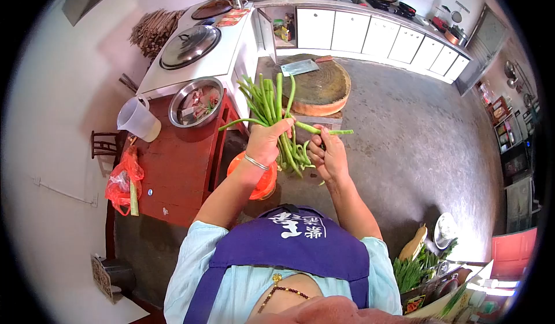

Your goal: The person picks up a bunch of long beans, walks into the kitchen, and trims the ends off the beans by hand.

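A bunch of long green vegetable stalks (267, 101) fans out from my left hand (269, 142), whose fingers are wrapped round it; a bracelet is on that wrist. Some stalks hang below the fist. My right hand (329, 155) pinches a single green stalk (341, 132) that stretches sideways from the bunch, its end sticking out past my fingers. Under the bunch and my left forearm stands an orange-red bucket (265, 186), partly hidden. Beyond the stalks, a cleaver (299, 67) lies flat on a thick round wooden chopping block (321, 90).
On the left, a red table (167, 168) bears a metal bowl (173, 107) of meat, a plastic pitcher (137, 119) and a red plastic bag (124, 179). A white stove (231, 41) with lidded pans stands behind. Leafy vegetables (410, 273) lie at lower right.
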Available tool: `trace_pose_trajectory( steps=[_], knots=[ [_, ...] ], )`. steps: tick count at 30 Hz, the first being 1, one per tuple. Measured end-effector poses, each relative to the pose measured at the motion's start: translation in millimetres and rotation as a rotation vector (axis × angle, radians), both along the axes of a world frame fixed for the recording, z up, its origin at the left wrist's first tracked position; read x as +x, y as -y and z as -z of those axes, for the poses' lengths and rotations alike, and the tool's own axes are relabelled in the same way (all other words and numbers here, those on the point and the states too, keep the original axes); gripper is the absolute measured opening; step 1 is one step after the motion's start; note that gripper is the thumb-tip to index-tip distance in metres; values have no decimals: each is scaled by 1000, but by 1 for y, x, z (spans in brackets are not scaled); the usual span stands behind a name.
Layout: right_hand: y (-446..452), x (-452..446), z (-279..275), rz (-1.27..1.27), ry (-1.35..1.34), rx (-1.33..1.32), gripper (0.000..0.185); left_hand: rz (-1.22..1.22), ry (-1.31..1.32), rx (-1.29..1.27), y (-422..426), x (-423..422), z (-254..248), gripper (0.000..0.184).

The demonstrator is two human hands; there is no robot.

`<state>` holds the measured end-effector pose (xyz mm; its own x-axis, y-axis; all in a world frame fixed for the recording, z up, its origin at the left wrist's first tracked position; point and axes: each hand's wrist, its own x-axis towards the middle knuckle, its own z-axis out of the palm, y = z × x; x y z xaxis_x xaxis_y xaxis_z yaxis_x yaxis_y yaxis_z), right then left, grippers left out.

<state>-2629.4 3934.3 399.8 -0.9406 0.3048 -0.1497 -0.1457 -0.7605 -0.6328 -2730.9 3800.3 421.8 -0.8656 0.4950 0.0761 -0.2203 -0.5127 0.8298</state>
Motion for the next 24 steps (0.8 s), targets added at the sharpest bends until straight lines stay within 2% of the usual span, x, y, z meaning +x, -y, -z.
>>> trace_pose_trajectory(
  steps=[5, 7, 11, 15, 24],
  knots=[
    [-8, 12, 19, 62, 36, -89, 20, -147, 55, -80, 23, -23, -4, 14],
    [-9, 11, 11, 57, 41, -107, 19, -29, 131, -16, 34, -35, -3, 12],
    [-5, 3, 2, -10, 6, -106, 20, 113, 81, -176, 43, -14, -17, 14],
    [-3, -2, -3, -34, -19, -78, 19, 285, -32, -232, 35, -8, -12, 19],
    [5, -10, -2, -5, -42, -19, 19, 295, 123, -183, 30, -6, -8, 18]
  ],
)
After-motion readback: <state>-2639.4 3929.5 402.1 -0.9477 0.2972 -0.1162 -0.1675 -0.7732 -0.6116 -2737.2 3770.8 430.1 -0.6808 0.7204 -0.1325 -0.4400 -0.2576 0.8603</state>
